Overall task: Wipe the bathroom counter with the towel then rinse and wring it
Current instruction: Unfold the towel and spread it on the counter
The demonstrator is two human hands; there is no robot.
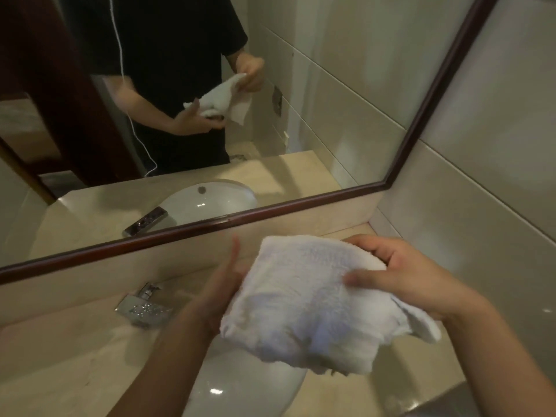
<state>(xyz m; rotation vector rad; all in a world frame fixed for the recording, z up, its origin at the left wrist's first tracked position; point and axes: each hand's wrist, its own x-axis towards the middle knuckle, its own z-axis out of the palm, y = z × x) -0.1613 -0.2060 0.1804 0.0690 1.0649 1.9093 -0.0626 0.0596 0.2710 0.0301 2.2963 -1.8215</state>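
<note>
So the person is holding the white towel (301,296) up in the air with both hands, right over the white sink (240,383) and not touching the beige counter (75,356) at all. The right hand (406,278) is pinching the towel's right edge, with the thumb pressing on top and the fingers wrapping round behind. The left hand (219,284) is sitting under the towel's left side with the thumb sticking up. The fingers are hiding beneath the cloth from this angle, but the mirror (331,100) is showing them lying fairly straight underneath, more propping it up than gripping. The towel is bunching in loose folds, with one corner hanging down below the right wrist. The chrome faucet (144,308) is sitting on the counter just left of the left forearm, and the grey tiled wall (481,206) is running along the right.
</note>
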